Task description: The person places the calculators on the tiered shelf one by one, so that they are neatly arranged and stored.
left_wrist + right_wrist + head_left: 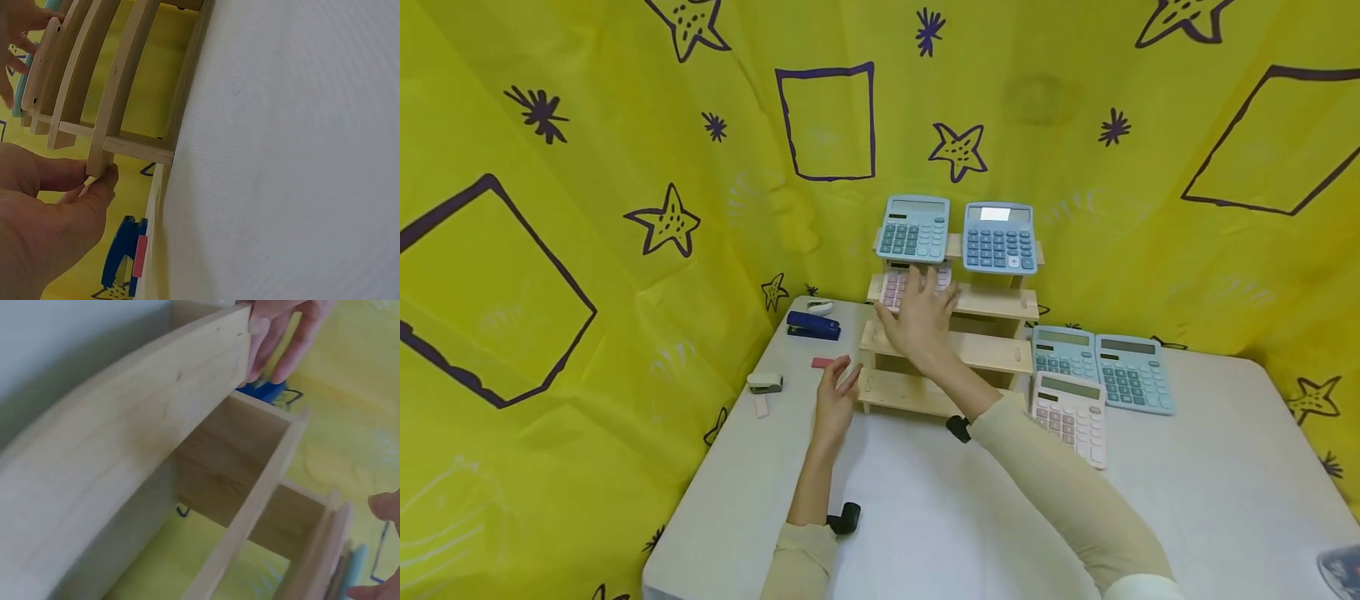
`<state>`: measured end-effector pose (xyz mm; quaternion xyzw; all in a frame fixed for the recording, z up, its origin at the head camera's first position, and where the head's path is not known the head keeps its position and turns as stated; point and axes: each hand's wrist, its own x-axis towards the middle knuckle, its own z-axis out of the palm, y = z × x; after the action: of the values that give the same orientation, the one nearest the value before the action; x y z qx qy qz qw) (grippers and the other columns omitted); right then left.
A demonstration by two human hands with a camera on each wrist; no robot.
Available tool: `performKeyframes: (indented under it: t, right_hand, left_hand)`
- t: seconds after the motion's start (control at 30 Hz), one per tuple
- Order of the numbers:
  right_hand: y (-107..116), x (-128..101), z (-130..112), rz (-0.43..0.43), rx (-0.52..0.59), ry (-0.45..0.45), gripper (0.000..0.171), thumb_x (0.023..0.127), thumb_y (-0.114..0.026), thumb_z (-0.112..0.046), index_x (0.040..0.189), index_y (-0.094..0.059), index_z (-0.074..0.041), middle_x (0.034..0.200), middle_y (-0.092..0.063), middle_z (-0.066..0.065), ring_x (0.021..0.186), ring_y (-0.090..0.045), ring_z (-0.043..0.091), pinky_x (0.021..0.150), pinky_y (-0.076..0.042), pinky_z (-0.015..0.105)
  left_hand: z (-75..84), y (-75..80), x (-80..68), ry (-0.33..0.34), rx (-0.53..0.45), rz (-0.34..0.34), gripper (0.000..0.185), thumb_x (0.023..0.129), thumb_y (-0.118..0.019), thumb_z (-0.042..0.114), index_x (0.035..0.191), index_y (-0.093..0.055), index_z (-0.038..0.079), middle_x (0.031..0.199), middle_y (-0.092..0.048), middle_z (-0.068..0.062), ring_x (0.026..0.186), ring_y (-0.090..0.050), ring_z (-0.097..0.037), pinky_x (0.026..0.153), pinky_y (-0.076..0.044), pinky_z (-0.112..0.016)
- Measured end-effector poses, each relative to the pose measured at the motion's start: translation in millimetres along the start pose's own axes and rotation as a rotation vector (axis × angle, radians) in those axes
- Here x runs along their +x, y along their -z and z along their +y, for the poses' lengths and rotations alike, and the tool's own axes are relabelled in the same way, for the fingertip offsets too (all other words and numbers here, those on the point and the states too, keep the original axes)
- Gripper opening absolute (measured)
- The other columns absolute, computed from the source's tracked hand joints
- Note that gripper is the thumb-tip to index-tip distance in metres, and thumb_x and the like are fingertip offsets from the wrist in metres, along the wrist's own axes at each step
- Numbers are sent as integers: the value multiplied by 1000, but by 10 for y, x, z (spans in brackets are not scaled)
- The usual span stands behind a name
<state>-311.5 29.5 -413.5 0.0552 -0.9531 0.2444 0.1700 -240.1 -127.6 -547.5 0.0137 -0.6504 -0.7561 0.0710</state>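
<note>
Step in hand: you are setting a pink calculator [904, 286] onto the second tier from the top of the wooden stepped rack [992, 350]; I judge the placing as nearly done, since the calculator already leans on that tier.
Right hand: your right hand [921, 321] reaches over the rack front, fingers spread across the calculator's lower edge and keys; it touches it, but whether the thumb pinches it I cannot tell.
Left hand: your left hand [835, 398] rests at the rack's left end with fingers relaxed; in the left wrist view the thumb [100, 187] presses against the end of the lowest slat [103, 147], steadying rather than gripping.
Next move calls for: seating the calculator square against the tier's back before you let go, and lifting your fingers straight off so it does not slide off the ledge.
Rack, top tier: two blue calculators, one on the left [914, 228] and one on the right [999, 237], stand side by side, tilted back.
Rack, second tier: the pink calculator only, at the left end.
Rack, lower tiers: nothing visible on them.
Table [1210, 467], right of the rack: two more blue calculators [1103, 367] lie flat, and a second pink one [1070, 414] lies just in front of them.
Table, left of the rack: a blue stapler [813, 325], a small pink eraser [822, 362] and a small grey stapler [765, 382].
</note>
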Motion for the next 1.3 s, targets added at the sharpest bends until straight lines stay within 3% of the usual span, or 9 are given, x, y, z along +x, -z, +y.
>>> performKeyframes:
  t: [0.2, 0.37, 0.5, 0.67, 0.87, 0.97, 1.13, 1.3]
  right_hand:
    - [320, -309, 208, -14, 185, 39, 85, 96, -72, -48, 157, -37, -1, 163, -30, 29, 152, -17, 56, 128, -11, 64]
    - [554, -658, 460, -22, 225, 36, 81, 95, -73, -46, 155, -40, -2, 164, -29, 25, 154, -18, 51, 123, -23, 69]
    - [629, -933, 711, -15, 226, 21, 79, 94, -76, -42, 153, -42, -2, 164, -27, 25, 154, -17, 51, 119, -25, 75]
    - [654, -1253, 1108, -33, 213, -14, 79, 92, -79, -33, 152, -41, 2, 161, -28, 30, 149, -26, 52, 113, -32, 75]
    - [680, -1564, 1663, -97, 109, -105, 85, 89, -81, -27, 152, -37, 10, 157, -27, 40, 142, -28, 61, 107, -31, 82]
    - [681, -1653, 1871, -153, 73, -189, 92, 88, -82, -31, 153, -33, 12, 156, -24, 43, 140, -27, 65, 103, -30, 85]
    - [688, -1700, 2085, -218, 67, -290, 111, 86, -83, -51, 156, -24, 11, 156, -19, 44, 134, -30, 67, 95, -37, 86]
    - [672, -1709, 2182, -239, 67, -309, 120, 76, -92, -45, 158, -22, 9, 157, -18, 43, 130, -32, 68, 90, -39, 86]
  left_hand:
    - [28, 9, 15, -7, 17, 18, 56, 99, -48, -19, 152, -37, -7, 161, -35, -28, 142, -50, -40, 113, -48, -35]
    - [33, 34, 13, 7, 27, 34, 56, 99, -48, -20, 152, -39, -6, 161, -36, -25, 142, -50, -38, 112, -47, -33]
    - [26, 58, 15, 7, 26, 39, 55, 99, -47, -20, 152, -38, -7, 161, -36, -25, 142, -50, -39, 112, -47, -31]
    - [27, 64, -3, 5, 19, 36, 55, 99, -47, -20, 151, -38, -7, 161, -35, -25, 143, -50, -38, 114, -46, -32]
    - [34, 27, -43, 23, 12, 32, 54, 100, -48, -18, 152, -37, -7, 161, -35, -26, 143, -49, -38, 114, -46, -33]
    - [39, 6, -50, 23, 20, 37, 55, 99, -49, -18, 152, -37, -7, 161, -35, -27, 142, -50, -39, 113, -46, -34]
    - [37, -13, -38, 14, 17, 42, 55, 98, -48, -20, 151, -38, -8, 160, -36, -28, 142, -50, -40, 113, -47, -35]
    - [23, -29, -27, 13, 4, 27, 55, 98, -48, -20, 151, -37, -8, 161, -34, -28, 142, -49, -40, 113, -47, -33]
